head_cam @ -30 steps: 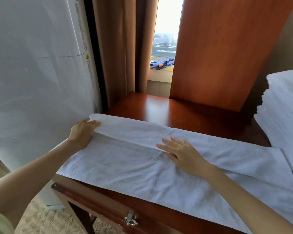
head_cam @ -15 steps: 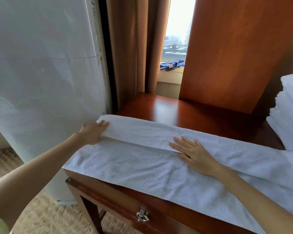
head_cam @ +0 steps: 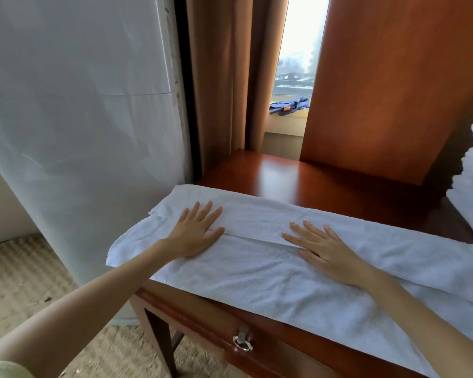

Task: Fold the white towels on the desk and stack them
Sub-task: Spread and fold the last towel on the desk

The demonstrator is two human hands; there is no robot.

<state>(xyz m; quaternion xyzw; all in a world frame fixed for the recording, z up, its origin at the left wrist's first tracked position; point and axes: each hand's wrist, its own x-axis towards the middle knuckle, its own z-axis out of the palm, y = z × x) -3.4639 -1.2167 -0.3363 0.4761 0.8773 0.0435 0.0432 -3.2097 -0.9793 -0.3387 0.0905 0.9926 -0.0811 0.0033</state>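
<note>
Single wide-angle view, worn on the head. Looks forward and down across the bench [head_cam: 298, 173] from its near edge, close, with left hand [head_cam: 197, 233] and right hand [head_cam: 322, 246] at arm's length. Faces the window [head_cam: 295, 50] beyond.

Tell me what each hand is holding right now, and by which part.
Nothing is gripped. The left hand and right hand both lie flat, fingers straight, pressing on the white towel along its folded-over edge on the desk.

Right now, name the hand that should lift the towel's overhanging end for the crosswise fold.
Left, probably. The left hand lies flat on the towel beside the end hanging off the desk; the right hand rests mid-towel, farther away.
</note>
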